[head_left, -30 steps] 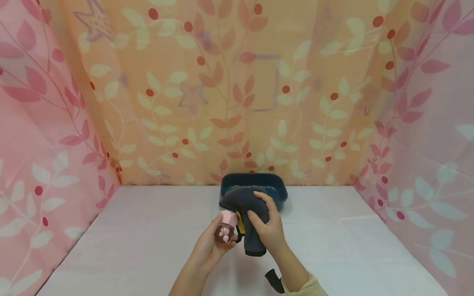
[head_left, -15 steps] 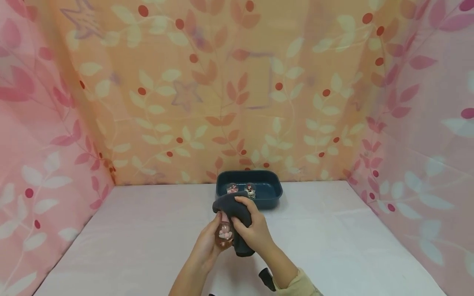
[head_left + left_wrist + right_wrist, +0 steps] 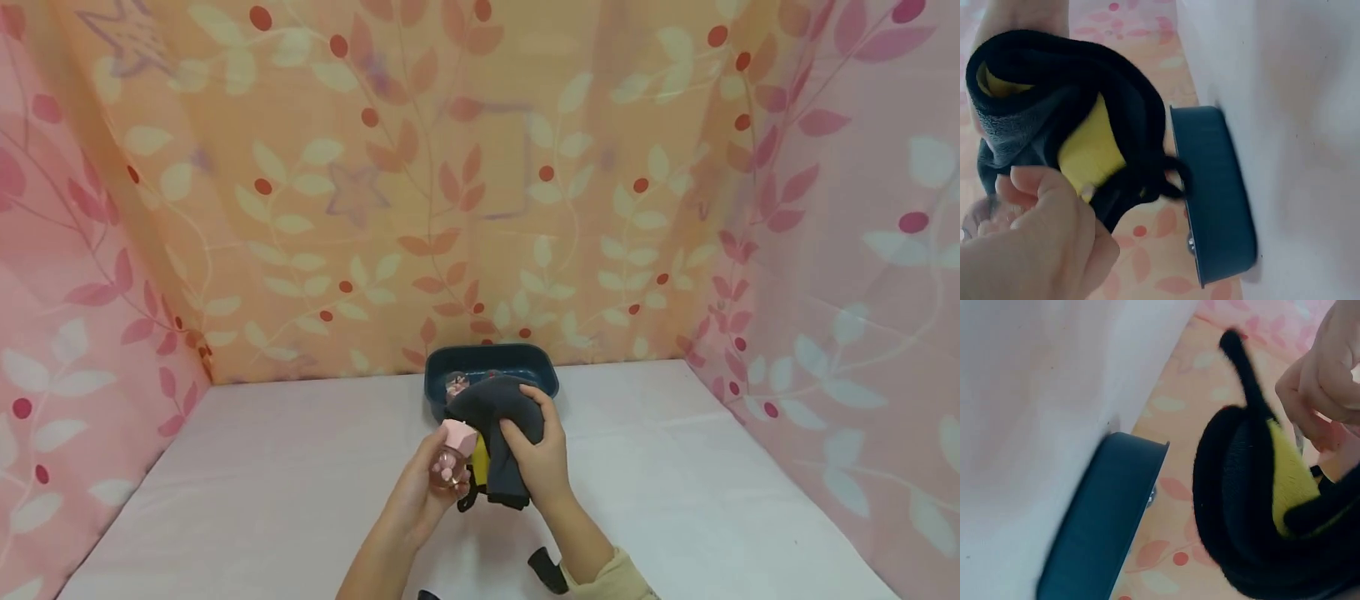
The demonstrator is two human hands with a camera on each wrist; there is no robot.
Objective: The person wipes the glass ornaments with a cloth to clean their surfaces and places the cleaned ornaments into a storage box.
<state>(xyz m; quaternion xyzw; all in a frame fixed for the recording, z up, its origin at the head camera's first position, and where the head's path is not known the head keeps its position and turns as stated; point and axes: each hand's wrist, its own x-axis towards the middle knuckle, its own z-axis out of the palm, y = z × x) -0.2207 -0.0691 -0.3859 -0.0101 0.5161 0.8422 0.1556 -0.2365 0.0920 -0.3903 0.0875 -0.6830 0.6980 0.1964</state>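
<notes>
My left hand (image 3: 415,498) grips a small snow globe (image 3: 447,468), its clear ball with pink figures below and its pink faceted base on top. My right hand (image 3: 546,454) holds a folded grey cleaning cloth (image 3: 498,408) just to the right of the globe. In the left wrist view the cloth (image 3: 1091,150) shows a yellow underside, black edging and a hanging loop, close to the left fingers. Those fingers hide much of the globe there. From the right wrist view, the curled left hand (image 3: 1322,387) appears beyond the cloth (image 3: 1241,506).
Behind the cloth, a dark blue tray (image 3: 540,358) stands on the white table (image 3: 300,500) near the back curtain (image 3: 300,208). Another small globe (image 3: 457,385) lies in it, and the cloth covers part of its front. A black object (image 3: 547,571) shows by the right sleeve.
The cloth wraps over the globe's pink base half a second ago; now it is off to the right and the base shows. The head view has shifted slightly to the right.
</notes>
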